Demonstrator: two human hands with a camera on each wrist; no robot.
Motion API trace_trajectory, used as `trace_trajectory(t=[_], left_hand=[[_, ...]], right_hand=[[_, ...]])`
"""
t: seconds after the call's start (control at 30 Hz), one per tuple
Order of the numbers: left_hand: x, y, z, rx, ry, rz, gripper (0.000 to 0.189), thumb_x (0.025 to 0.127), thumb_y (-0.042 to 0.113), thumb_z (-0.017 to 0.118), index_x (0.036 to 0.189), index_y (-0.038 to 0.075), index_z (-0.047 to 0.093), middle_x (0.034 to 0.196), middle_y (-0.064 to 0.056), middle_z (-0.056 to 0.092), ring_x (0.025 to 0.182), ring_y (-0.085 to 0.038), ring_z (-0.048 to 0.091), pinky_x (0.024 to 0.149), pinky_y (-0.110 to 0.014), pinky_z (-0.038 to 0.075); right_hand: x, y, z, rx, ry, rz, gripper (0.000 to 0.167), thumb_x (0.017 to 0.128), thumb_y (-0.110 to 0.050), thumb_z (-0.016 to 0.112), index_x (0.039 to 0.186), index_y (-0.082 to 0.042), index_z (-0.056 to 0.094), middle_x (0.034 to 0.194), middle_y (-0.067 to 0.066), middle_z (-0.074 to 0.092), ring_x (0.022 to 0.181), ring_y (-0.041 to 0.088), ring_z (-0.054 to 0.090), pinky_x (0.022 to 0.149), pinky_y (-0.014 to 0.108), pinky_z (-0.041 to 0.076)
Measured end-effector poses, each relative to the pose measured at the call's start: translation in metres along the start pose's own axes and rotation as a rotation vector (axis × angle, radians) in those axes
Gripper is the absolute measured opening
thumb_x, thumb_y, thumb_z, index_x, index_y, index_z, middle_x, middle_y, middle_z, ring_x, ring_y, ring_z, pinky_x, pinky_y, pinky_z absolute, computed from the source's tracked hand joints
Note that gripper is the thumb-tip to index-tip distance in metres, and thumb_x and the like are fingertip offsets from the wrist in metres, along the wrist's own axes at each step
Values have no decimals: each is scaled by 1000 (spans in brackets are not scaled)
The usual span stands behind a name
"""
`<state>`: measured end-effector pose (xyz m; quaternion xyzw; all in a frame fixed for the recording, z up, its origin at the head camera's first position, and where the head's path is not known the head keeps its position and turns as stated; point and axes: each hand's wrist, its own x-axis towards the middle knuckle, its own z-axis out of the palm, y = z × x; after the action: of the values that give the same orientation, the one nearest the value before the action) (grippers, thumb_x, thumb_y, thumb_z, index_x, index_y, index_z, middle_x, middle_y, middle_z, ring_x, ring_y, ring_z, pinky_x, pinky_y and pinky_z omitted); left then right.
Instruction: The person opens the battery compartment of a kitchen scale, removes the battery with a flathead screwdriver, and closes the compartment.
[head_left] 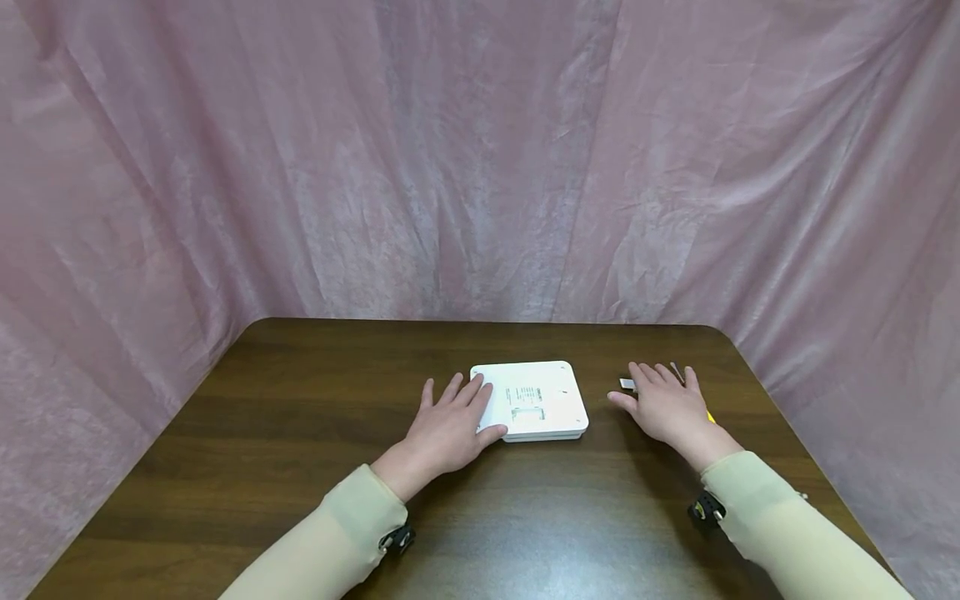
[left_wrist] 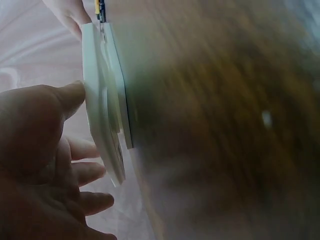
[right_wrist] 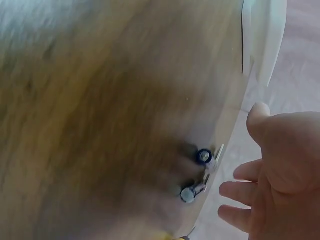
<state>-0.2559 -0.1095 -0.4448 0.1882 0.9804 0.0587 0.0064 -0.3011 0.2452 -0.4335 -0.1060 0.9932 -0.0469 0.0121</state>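
Observation:
A flat white device with rounded corners lies on the table, a printed label and a small rectangular recess on its upper face. Over its left edge is my left hand, fingers spread; the left wrist view shows the thumb at the device's side. To the right, my right hand hovers palm down with nothing gripped. Partly hidden by it are a small white piece, a thin metal rod and something yellow. Two small round-ended things show near its fingers in the right wrist view.
The dark wooden table has rounded far corners. Pink curtains hang behind it and along both sides. A tiny light object lies by the right sleeve.

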Motion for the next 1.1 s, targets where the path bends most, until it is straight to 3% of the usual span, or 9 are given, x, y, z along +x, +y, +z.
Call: trace_trajectory(t=[0.33,0.53,0.67,0.87,1.1], left_hand=[[0,2,0,-6,-22,6,80,112,66,49,172,14,42,179,-8,33,166,-40,26,127,-75,15],[0,2,-1,-36,-37,-4,80,112,65,51,172,13,41,180,-9,32,166,-39,25,128,-75,13],[0,2,-2,-59,-47,-9,80,112,63,54,172,13,41,180,-9,31,166,-39,24,128,-75,12],[1,1,-3,-83,-51,-10,79,111,62,57,171,12,43,179,-10,32,166,-39,24,128,-75,13],[1,1,-4,-110,-48,-9,78,111,60,58,171,11,43,179,-12,32,166,-40,25,128,-74,12]], right_hand=[[0,9,-2,-28,13,7,67,112,-47,64,154,5,58,153,25,62,149,53,47,121,81,18],[3,13,-1,-35,93,-35,34,105,-30,78,125,-3,78,123,20,78,126,50,66,118,82,23],[5,14,1,-36,157,-66,18,99,-21,83,110,-7,83,104,15,80,107,47,74,116,83,26],[9,10,2,-40,214,-83,8,96,-17,85,93,-10,83,88,9,78,94,42,75,118,79,28],[14,6,5,-65,246,-100,14,91,-14,88,81,-12,78,78,7,74,84,39,73,116,76,33]])
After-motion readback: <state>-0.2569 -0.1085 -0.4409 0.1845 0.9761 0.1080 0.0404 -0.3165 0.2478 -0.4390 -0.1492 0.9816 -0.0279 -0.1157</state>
